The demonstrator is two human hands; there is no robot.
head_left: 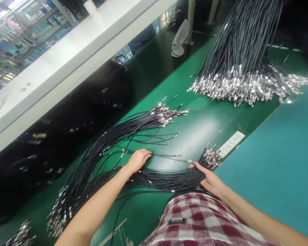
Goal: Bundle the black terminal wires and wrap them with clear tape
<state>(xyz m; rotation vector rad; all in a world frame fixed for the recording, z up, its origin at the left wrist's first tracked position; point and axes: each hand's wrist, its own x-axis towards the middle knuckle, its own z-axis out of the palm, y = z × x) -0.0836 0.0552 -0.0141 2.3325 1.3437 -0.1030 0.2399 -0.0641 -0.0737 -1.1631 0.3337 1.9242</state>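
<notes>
My right hand (212, 181) is wrapped round a thick bundle of black cables (166, 180) close to its metal-tipped ends (212, 155). Between the fingers of my left hand (140, 160) are pinched a few thin cables (166, 156), whose pale ends point right, toward my right thumb. Beyond my left hand lies a second bundle of black cables (110, 135), curving from the lower left up to a fan of metal terminals (166, 114). Some single cables (156, 140) stick out loose between the two bundles.
A large heap of black cables (246, 44) with shiny ends lies at the upper right. Behind stands a small white fan-like object (180, 39). A white beam (66, 58) crosses the upper left. A handwritten label (231, 143) sits on the green table by a teal mat (277, 164).
</notes>
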